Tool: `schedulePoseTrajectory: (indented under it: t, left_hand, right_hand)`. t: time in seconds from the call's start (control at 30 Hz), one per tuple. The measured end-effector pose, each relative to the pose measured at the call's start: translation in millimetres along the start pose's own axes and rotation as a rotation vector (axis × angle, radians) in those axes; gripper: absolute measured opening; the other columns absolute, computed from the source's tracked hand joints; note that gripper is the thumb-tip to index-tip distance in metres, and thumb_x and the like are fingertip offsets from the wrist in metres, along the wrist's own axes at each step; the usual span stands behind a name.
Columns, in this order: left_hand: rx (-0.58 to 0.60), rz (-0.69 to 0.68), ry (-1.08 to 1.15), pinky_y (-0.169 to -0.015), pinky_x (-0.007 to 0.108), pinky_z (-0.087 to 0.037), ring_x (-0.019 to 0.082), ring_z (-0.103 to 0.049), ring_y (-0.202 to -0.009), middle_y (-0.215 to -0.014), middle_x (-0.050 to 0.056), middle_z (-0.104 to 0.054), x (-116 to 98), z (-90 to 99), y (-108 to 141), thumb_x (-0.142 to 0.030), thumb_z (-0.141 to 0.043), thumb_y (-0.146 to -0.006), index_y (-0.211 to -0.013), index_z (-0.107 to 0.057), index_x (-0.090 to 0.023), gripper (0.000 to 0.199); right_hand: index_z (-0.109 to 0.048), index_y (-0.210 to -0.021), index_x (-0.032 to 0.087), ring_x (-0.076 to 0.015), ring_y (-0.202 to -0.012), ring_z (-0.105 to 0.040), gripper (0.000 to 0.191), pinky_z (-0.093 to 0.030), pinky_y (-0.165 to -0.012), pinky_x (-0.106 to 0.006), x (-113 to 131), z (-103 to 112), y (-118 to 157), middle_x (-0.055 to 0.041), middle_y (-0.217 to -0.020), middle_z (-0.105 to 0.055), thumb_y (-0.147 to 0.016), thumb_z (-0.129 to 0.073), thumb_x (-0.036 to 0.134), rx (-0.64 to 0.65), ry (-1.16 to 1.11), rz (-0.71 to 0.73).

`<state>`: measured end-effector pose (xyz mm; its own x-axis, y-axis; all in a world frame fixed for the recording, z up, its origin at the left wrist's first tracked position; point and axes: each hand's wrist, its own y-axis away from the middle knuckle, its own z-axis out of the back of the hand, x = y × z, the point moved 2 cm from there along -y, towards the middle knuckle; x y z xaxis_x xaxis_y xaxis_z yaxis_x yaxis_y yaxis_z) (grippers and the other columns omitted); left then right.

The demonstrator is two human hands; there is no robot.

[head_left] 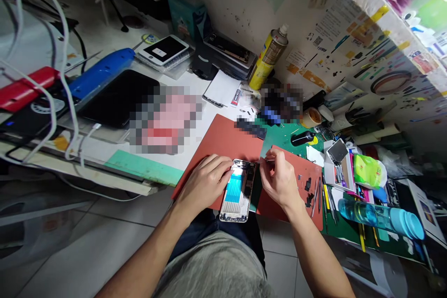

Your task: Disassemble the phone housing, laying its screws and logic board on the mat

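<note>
An opened phone housing, with a blue sheet and pale ribbed strips inside, lies at the mat's front edge. My left hand grips its left edge near the top, fingers bent together. At its upper right side, my right hand is closed in a pinch. Something thin and small seems to be between those fingertips, too small to name. Beneath the housing and hands are reddish-brown mats. Small dark parts lie to the right of my right hand, beside several slim tools.
A clear blue water bottle lies at the right. A yellow spray can stands at the back. On the left are a dark tablet-like device, a blue-handled tool and white cables. Two patches of the table are pixelated.
</note>
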<state>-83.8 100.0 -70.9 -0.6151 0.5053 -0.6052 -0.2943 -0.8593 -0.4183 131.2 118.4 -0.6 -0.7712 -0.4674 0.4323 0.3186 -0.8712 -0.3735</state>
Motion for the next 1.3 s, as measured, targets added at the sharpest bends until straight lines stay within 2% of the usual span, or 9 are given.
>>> schedulePoseTrajectory:
  t: [0.13,0.3,0.47,0.67,0.9,1.0,1.1,1.2,1.3]
  left_hand:
    - [0.003,0.006,0.009,-0.092,0.048,-0.056,0.027,-0.067,-0.102,-0.114,0.01,-0.077,0.3,-0.2,-0.2,-0.018,-0.055,-0.108,-0.116,-0.069,-0.018,0.016]
    - [-0.007,0.017,0.038,-0.094,0.048,-0.055,0.028,-0.068,-0.104,-0.116,0.01,-0.077,0.8,-0.1,0.0,-0.019,-0.057,-0.108,-0.117,-0.068,-0.02,0.015]
    - [-0.024,0.02,0.086,-0.092,0.043,-0.056,0.024,-0.069,-0.103,-0.112,0.008,-0.075,0.7,2.8,0.7,-0.021,-0.058,-0.109,-0.118,-0.066,-0.022,0.012]
    - [-0.033,0.029,0.119,-0.089,0.038,-0.055,0.021,-0.068,-0.095,-0.102,0.004,-0.074,-1.1,6.3,0.6,-0.023,-0.057,-0.11,-0.108,-0.066,-0.022,0.01]
    - [-0.039,0.021,0.142,-0.087,0.039,-0.054,0.021,-0.068,-0.089,-0.094,0.003,-0.074,0.3,9.4,0.7,-0.022,-0.053,-0.11,-0.1,-0.067,-0.022,0.017]
    - [-0.05,0.024,0.152,-0.087,0.037,-0.054,0.02,-0.068,-0.091,-0.096,0.003,-0.074,3.5,9.6,1.0,-0.02,-0.055,-0.11,-0.102,-0.066,-0.023,0.014]
    - [-0.056,0.035,0.152,-0.088,0.034,-0.055,0.019,-0.069,-0.093,-0.099,0.003,-0.074,7.1,10.2,1.9,-0.019,-0.057,-0.109,-0.105,-0.067,-0.023,0.011]
    - [-0.043,0.039,0.147,-0.087,0.033,-0.055,0.019,-0.07,-0.095,-0.102,0.004,-0.074,9.7,12.6,2.2,-0.019,-0.058,-0.109,-0.109,-0.067,-0.023,0.011]
    - [-0.003,0.001,0.15,-0.088,0.033,-0.055,0.02,-0.07,-0.095,-0.103,0.004,-0.074,6.5,16.1,-6.7,-0.02,-0.059,-0.108,-0.11,-0.068,-0.024,0.01]
  right_hand:
    - [-0.05,-0.115,0.024,-0.0156,-0.066,-0.065,0.013,-0.051,-0.059,-0.028,-2.7,2.1,4.7,-0.0025,-0.088,-0.068,-0.104,-0.057,0.023,-0.125,-0.111,-0.098]
    - [-0.05,-0.105,0.026,-0.0123,-0.057,-0.056,0.015,-0.043,-0.051,-0.024,-12.3,0.8,12.7,0.0047,-0.076,-0.059,-0.103,-0.064,0.032,-0.224,-0.283,-0.343]
    - [-0.049,-0.105,0.026,-0.0129,-0.058,-0.059,0.03,-0.048,-0.054,-0.024,-15.2,-13.5,20.6,0.0076,-0.073,-0.059,-0.098,-0.073,0.043,-0.257,-0.671,-0.622]
    - [-0.052,-0.101,0.026,-0.0114,-0.06,-0.058,0.033,-0.049,-0.057,-0.023,4.0,-30.8,21.9,0.0084,-0.073,-0.059,-0.094,-0.078,0.043,-0.262,-0.857,-0.678]
    - [-0.051,-0.104,0.026,-0.0126,-0.059,-0.056,0.033,-0.051,-0.055,-0.024,13.6,-34.4,25.1,0.0084,-0.072,-0.056,-0.095,-0.076,0.045,-0.265,-0.839,-0.688]
    - [-0.05,-0.105,0.026,-0.0132,-0.063,-0.058,0.031,-0.052,-0.058,-0.024,12.2,-18.7,42.9,0.0064,-0.077,-0.055,-0.097,-0.075,0.044,-0.424,-0.705,-0.672]
    - [-0.051,-0.107,0.026,-0.0126,-0.059,-0.056,0.03,-0.053,-0.059,-0.026,8.2,-2.6,76.4,0.0055,-0.078,-0.055,-0.097,-0.075,0.042,-0.572,-0.641,-0.693]
    - [-0.052,-0.104,0.026,-0.0111,-0.05,-0.05,0.028,-0.046,-0.05,-0.023,3.4,-1.0,113.9,0.0079,-0.07,-0.05,-0.098,-0.075,0.042,-0.613,-0.711,-0.755]
    - [-0.051,-0.099,0.027,-0.0113,-0.044,-0.046,0.026,-0.041,-0.044,-0.022,2.1,-13.6,139.6,0.0091,-0.061,-0.047,-0.101,-0.069,0.045,-0.602,-0.78,-0.775]
